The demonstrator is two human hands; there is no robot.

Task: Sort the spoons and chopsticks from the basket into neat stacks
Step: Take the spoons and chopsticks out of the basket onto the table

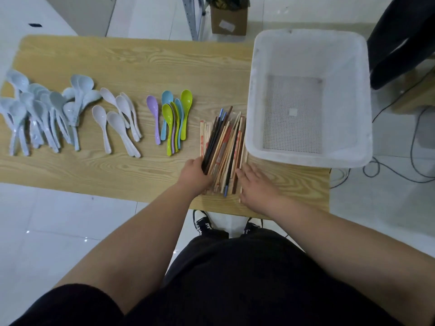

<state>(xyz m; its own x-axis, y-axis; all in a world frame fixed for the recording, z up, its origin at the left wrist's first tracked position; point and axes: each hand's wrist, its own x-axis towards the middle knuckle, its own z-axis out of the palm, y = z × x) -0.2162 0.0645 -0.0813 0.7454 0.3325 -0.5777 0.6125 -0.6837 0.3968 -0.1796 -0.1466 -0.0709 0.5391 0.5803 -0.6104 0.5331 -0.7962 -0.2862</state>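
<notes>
Chopsticks: lay in a loose pile on the surface, just left of the basket, squeezed between both hands (pale wood, dark brown and blue-tipped ones mixed).
Left hand: fingers curled round the pile's near left edge, gripping the dark sticks.
Right hand: flat, fingers straight, pressed against the pile's right side.
Basket: white plastic, perforated floor showing, stood at the surface's right end.
Coloured spoons: green, blue and purple, grouped just left of the pile.
White spoons: further left, handles toward the person.
Pale blue spoons: a crowded heap at the far left.
Cardboard box: on the floor beyond the surface.
</notes>
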